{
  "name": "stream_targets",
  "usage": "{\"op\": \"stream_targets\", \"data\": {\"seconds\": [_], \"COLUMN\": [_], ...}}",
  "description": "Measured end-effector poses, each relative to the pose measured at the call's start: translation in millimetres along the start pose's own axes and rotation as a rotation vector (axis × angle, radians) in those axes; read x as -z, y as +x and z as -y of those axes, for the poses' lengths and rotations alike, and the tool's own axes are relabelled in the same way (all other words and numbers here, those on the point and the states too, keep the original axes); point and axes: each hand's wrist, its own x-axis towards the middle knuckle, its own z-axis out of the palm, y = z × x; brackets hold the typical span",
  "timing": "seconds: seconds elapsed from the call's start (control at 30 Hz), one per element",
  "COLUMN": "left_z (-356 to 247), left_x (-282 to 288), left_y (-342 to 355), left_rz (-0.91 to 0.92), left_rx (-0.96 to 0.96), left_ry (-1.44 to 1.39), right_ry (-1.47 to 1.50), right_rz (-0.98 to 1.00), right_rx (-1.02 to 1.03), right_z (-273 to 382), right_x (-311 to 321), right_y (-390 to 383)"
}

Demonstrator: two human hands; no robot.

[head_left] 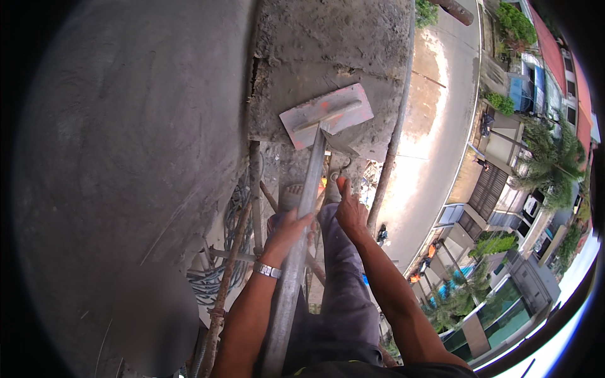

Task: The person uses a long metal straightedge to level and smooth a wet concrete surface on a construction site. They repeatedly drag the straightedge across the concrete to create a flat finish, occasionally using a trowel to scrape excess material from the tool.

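Observation:
My left hand (291,234), with a metal watch on its wrist, is closed around a long grey metal straightedge (294,280). The bar runs from near my body up to the plank, its far end by the float. My right hand (350,211) grips a trowel by its orange handle. The pointed trowel blade (340,145) is smeared with grey and lies beside the bar's far end. Just beyond, a rectangular plastering float (326,116) rests handle up on the mortar-covered plank (328,44), specked with red.
A grey plastered wall (138,138) fills the left. Scaffold poles (382,183) flank the plank, and coiled cable (217,286) hangs at lower left. My feet stand on a board below the bar. A street (441,126) and houses lie far below at right.

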Motion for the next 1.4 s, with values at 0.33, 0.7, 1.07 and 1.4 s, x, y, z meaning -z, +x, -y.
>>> {"op": "stream_targets", "data": {"seconds": [0.33,0.7,1.07,1.4], "left_z": [0,-4,-3,-4], "left_x": [8,7,6,9], "left_y": [4,4,4,4], "left_rz": [0.009,0.012,0.032,0.03], "left_rx": [-0.012,0.018,0.013,0.001], "left_ry": [0.017,0.011,-0.024,-0.012], "right_ry": [0.03,0.069,0.066,0.097], "right_rz": [-0.01,-0.044,0.02,-0.022], "right_rx": [-0.006,-0.017,-0.036,-0.053], "right_z": [5,0,10,10], "right_x": [1,-9,-5,-14], "right_y": [24,37,24,26]}}
